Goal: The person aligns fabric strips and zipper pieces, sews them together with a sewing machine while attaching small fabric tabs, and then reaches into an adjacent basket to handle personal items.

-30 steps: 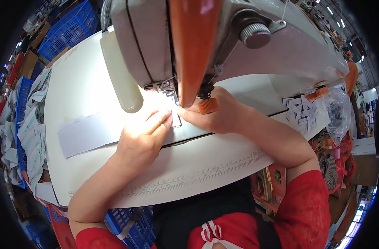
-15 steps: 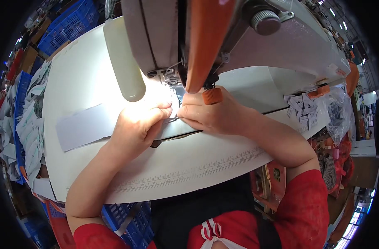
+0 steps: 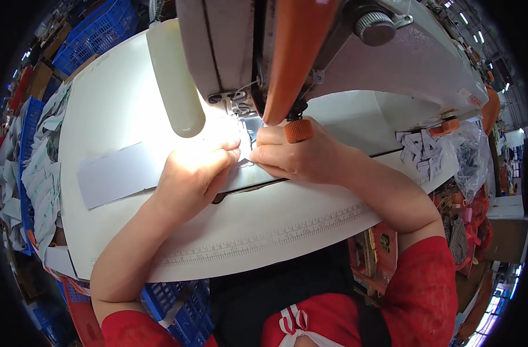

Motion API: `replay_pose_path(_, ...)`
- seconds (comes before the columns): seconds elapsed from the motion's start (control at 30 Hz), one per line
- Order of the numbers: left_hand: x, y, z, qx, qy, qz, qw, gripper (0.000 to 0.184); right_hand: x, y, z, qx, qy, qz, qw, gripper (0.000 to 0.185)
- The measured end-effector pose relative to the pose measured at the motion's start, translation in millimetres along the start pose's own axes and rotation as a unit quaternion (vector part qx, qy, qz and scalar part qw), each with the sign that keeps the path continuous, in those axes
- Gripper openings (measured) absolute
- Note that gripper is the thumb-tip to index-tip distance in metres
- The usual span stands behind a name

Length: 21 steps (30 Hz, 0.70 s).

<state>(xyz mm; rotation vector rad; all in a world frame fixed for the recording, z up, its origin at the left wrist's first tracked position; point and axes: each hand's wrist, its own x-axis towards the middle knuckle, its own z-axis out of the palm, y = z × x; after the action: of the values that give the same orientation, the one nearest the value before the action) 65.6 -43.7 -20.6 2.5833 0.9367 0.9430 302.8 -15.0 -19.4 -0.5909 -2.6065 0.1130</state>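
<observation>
Under the needle area of a sewing machine [image 3: 238, 104], both hands are close together at a small pale piece of cloth [image 3: 244, 163]. My left hand [image 3: 194, 173] is closed, its thumb and forefinger pinching the left side of the cloth; bright lamplight washes out part of these fingers. On the other side, my right hand [image 3: 298, 155] has its fingers bent and pressed together, with the tips at the cloth's right edge. An orange knob [image 3: 298, 130] hides part of the right hand. Most of the cloth is hidden by fingers and glare.
A flat pale panel [image 3: 119, 174] lies left on the white table [image 3: 218, 243], which has a printed ruler [image 3: 264, 237]. Small cut pieces [image 3: 421, 151] and a clear plastic bag [image 3: 472, 153] are at right. Cloth strips [image 3: 43, 173] hang over a blue crate at left.
The cloth between my hands now shows a pale face, where a thin dark edge showed before. Both hands have barely shifted. The view has tilted slightly.
</observation>
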Motion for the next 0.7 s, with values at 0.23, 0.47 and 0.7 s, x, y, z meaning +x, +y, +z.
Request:
replay_pose_path(0.23,-0.1,0.5,-0.1,0.04,0.0,0.046,0.998,0.015,-1.7,2.5,-1.4,-0.033,0.03,-0.042,0.998,0.009)
replay_pose_path(0.47,-1.0,5.5,-1.0,0.089,-0.011,0.06,0.994,0.013,-2.5,6.4,0.3,-0.034,0.036,-0.02,0.999,0.012)
replay_pose_path(0.7,-3.8,4.2,2.3,0.117,0.008,0.071,0.991,0.011,-1.4,4.9,1.3,-0.032,0.065,-0.021,0.997,0.015)
